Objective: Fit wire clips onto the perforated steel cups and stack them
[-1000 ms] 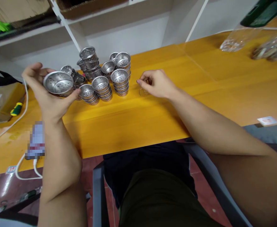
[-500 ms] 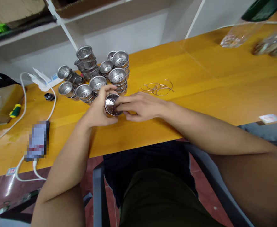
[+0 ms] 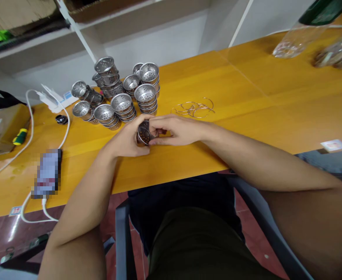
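Note:
A perforated metal strainer basket (image 3: 144, 133) is tilted between my two hands, above the near part of the table. My left hand (image 3: 130, 139) wraps round its left side, thumb and fingers closed on it. From the right, my right hand (image 3: 175, 130) grips the basket with fingers at the top and thumb below; part of the basket is hidden behind these fingers. Just beyond my hands stand several stacks of similar strainer baskets (image 3: 121, 102). Thin metal wire rings (image 3: 193, 109) lie in a loose heap beyond my right hand.
A phone (image 3: 47, 171) on a white cable lies at the left, with a power strip (image 3: 57, 102) behind it. A cardboard box (image 3: 10, 130) holds a yellow-green handled tool (image 3: 20, 136). Clear plastic bags (image 3: 290, 44) lie at the far right. A shelf (image 3: 159, 27) runs along the back.
The basket has turned in my hands, from its opening facing up to lying tilted on its side. My right fingers have come from inside its mouth to its right side.

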A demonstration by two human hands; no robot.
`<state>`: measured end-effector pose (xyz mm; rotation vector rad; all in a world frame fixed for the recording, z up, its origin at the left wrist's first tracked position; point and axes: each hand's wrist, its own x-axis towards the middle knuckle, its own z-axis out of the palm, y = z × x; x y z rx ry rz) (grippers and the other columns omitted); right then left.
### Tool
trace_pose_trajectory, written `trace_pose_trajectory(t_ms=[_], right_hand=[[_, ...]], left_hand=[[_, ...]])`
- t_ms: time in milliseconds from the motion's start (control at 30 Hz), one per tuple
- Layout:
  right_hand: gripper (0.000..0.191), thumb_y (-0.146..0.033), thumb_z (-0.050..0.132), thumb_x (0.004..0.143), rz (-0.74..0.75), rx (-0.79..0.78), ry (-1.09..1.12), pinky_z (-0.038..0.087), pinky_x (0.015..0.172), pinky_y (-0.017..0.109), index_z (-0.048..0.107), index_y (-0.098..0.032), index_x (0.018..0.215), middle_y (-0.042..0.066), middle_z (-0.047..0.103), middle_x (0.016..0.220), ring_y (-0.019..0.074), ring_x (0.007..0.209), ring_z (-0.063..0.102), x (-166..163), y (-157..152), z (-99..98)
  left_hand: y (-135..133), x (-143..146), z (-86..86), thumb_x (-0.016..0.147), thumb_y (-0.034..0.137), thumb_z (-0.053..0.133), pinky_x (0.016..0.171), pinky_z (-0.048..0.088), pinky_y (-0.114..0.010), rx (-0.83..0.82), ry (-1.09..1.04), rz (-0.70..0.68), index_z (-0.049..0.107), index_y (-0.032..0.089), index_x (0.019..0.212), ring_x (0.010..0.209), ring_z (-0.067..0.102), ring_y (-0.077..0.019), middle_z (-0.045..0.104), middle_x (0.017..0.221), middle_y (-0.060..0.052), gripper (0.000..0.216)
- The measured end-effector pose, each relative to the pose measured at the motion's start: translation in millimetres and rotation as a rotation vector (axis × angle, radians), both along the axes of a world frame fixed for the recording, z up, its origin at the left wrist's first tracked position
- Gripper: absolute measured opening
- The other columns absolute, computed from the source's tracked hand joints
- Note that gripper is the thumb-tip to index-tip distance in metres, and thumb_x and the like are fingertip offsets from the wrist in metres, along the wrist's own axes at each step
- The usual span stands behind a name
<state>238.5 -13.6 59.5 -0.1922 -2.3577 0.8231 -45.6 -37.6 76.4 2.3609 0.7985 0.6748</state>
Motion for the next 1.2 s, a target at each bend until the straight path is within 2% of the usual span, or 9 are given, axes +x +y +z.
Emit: trace_pose_trajectory(t_ms=[133,267,633,933,1200], right_hand=[[0.029,-0.039,0.080,0.124,-0.029,-0.038,0.052,0.046,0.087,0.036,0.059,-0.026,0.108,0.001,0.066,0.102,0.0211,0.091,0.058,-5,-1,-2.6],[0.028,-0.038,0.081,0.120,-0.062,-0.070,0.065,0.046,0.086,0.036,0.058,-0.027,0.108,0.001,0.067,0.102,0.0218,0.091,0.058,-9,-5,-4.9],[0.030,-0.040,0.081,0.120,-0.102,-0.105,0.087,0.045,0.082,0.035,0.058,-0.027,0.107,0.000,0.065,0.097,0.0215,0.088,0.058,-10,-11,-3.0],[0.028,-0.038,0.080,0.121,-0.146,-0.090,0.061,0.046,0.086,0.037,0.057,-0.028,0.109,0.001,0.066,0.101,0.0224,0.092,0.058,-10,-11,-1.6],[0.029,-0.038,0.082,0.120,-0.055,-0.179,0.150,0.046,0.080,0.034,0.059,-0.027,0.108,-0.002,0.065,0.096,0.0187,0.084,0.057,-13,-9,-7.3]], left_hand=[[2,-2,-2.2,0.075,0.024,0.092,0.130,0.072,-0.056,0.036,-0.032,-0.007,0.071,0.025,0.169,0.146,0.087,-0.0410,0.085,0.164,-0.014,0.096],[4,-5,-3.7,0.073,0.022,0.092,0.133,0.071,-0.059,0.056,-0.031,0.018,0.070,0.025,0.171,0.149,0.086,-0.0423,0.085,0.167,-0.015,0.101],[1,-5,-1.6,0.080,0.025,0.089,0.127,0.074,-0.054,0.060,-0.060,-0.005,0.065,0.022,0.176,0.146,0.088,-0.0392,0.084,0.169,-0.015,0.099],[3,-5,-4.9,0.076,0.028,0.093,0.120,0.077,-0.054,0.038,-0.056,0.037,0.064,0.026,0.179,0.143,0.088,-0.0408,0.085,0.165,-0.014,0.107],[2,-4,-5.3,0.076,0.028,0.091,0.110,0.078,-0.050,0.023,-0.084,0.022,0.064,0.025,0.178,0.133,0.090,-0.0373,0.086,0.160,-0.013,0.105]])
